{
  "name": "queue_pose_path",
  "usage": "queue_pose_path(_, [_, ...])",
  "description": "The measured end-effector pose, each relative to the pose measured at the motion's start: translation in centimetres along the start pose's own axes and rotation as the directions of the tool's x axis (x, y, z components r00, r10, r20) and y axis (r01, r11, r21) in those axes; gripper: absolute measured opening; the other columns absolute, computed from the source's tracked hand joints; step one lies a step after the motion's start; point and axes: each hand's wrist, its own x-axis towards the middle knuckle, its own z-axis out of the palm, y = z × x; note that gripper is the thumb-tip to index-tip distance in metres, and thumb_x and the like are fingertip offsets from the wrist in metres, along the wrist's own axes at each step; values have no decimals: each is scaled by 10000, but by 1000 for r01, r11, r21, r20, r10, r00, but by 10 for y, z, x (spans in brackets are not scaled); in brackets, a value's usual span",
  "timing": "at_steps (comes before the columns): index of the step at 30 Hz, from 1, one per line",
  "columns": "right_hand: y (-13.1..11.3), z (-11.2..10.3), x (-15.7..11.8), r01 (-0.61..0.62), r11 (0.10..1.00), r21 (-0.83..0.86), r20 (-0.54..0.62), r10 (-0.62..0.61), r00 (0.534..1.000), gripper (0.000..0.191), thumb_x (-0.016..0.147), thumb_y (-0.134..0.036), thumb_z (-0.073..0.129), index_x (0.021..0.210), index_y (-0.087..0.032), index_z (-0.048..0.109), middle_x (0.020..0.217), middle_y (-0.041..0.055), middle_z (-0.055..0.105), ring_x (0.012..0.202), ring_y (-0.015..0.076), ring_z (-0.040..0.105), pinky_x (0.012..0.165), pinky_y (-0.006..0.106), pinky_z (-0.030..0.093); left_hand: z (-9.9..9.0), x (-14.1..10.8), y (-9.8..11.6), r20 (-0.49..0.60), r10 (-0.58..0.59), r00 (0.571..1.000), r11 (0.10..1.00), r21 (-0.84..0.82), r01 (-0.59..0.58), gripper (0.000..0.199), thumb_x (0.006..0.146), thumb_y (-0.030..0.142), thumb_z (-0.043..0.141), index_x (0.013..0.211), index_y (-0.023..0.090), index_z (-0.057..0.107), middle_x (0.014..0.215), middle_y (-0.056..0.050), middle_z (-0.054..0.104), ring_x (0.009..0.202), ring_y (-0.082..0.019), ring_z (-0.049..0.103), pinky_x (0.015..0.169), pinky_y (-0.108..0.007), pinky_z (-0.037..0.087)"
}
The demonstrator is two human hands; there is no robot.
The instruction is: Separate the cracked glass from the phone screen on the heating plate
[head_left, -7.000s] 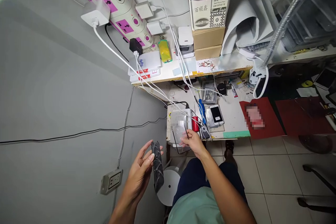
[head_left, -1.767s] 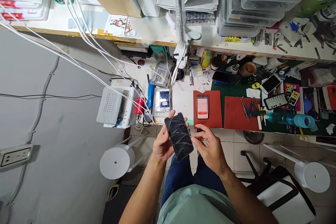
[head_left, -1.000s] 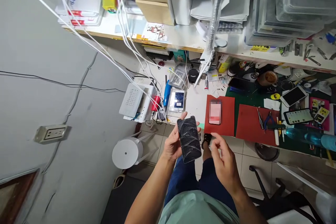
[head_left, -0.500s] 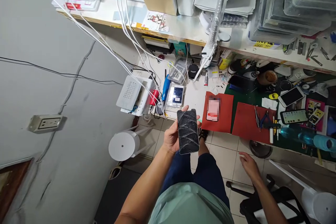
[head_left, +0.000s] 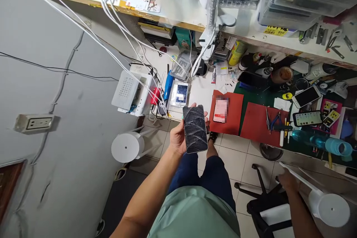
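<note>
The cracked phone (head_left: 195, 129) is seen in the middle of the head view, held up above the tiled floor, just in front of the workbench (head_left: 206, 96) edge. It is gripped by the left hand (head_left: 180, 137), with the fingers wrapped round its sides. The right hand (head_left: 287, 181) is seen at the lower right, down by the black chair (head_left: 263, 202); whether it is closed on anything cannot be told. A white phone (head_left: 181, 94) lies on the bench above. A red mat (head_left: 232, 113) lies just to the right.
</note>
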Motion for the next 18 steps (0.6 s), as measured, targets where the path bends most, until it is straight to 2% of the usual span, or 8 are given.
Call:
queue_pose_path(3, [-39, 34, -15, 22, 1000, -9, 83, -21, 996, 384, 1047, -413, 719, 1354, -189, 665, 1352, 98, 688, 1152, 239, 710, 983, 458, 627, 3, 0, -2, -2, -9, 1000, 1000, -9, 9, 952, 845, 477, 876, 1668, 285, 437, 1405, -137, 743, 1173, -314, 769, 1196, -517, 500])
queue_pose_path(5, [-72, 50, -28, 128, 991, 28, 129, -130, 983, 363, 1047, -413, 721, 1318, -175, 680, 1310, 91, 705, 1124, 230, 719, 974, 454, 630, 3, -1, -3, -6, -10, 1000, 1000, -12, 10, 946, 841, 490, 879, 1659, 287, 450, 1417, -136, 737, 1184, -315, 767, 1213, -525, 486])
queue_pose_path(7, [-108, 56, -45, 267, 959, 94, 138, -278, 951, 345, 1053, -420, 712, 1293, -173, 692, 1279, 86, 721, 1109, 224, 726, 982, 455, 627, 3, -1, -4, -11, -8, 1000, 1000, -13, 8, 942, 836, 501, 881, 1651, 284, 462, 1429, -136, 731, 1206, -318, 761, 1236, -536, 467])
queue_pose_path(9, [-142, 50, -64, 412, 895, 171, 104, -432, 896, 358, 1065, -434, 690, 1311, -173, 690, 1262, 87, 740, 1109, 226, 738, 1016, 473, 614, 3, -2, -5, -15, -5, 1000, 1000, -11, 5, 925, 846, 501, 868, 1648, 275, 466, 1450, -142, 719, 1259, -335, 741, 1260, -562, 440])
queue_pose_path(12, [-187, 27, -92, 592, 762, 262, -2, -613, 790, 385, 1091, -491, 601, 1336, -213, 705, 1273, 101, 771, 1127, 244, 755, 1059, 458, 599, 2, -3, -5, -18, -4, 1000, 1000, -7, 4, 914, 867, 485, 847, 1659, 262, 448, 1473, -155, 703, 1343, -372, 696, 1281, -610, 402])
queue_pose_path(15, [-223, -2, -118, 709, 640, 296, -114, -713, 692, 406, 1093, -535, 570, 1327, -240, 721, 1209, 96, 792, 1081, 253, 771, 1000, 428, 621, 1, -4, -5, -22, 5, 1000, 1000, -6, -5, 950, 865, 479, 847, 1678, 246, 414, 1469, -158, 702, 1383, -378, 668, 1300, -604, 378])
queue_pose_path(18, [-249, -26, -140, 794, 534, 290, -202, -777, 596, 341, 1092, -474, 605, 1309, -240, 726, 1130, 88, 794, 1018, 242, 774, 941, 403, 632, -1, -5, -5, -24, 25, 999, 1000, -9, -25, 946, 875, 487, 835, 1679, 230, 409, 1462, -156, 706, 1403, -367, 653, 1318, -581, 357])
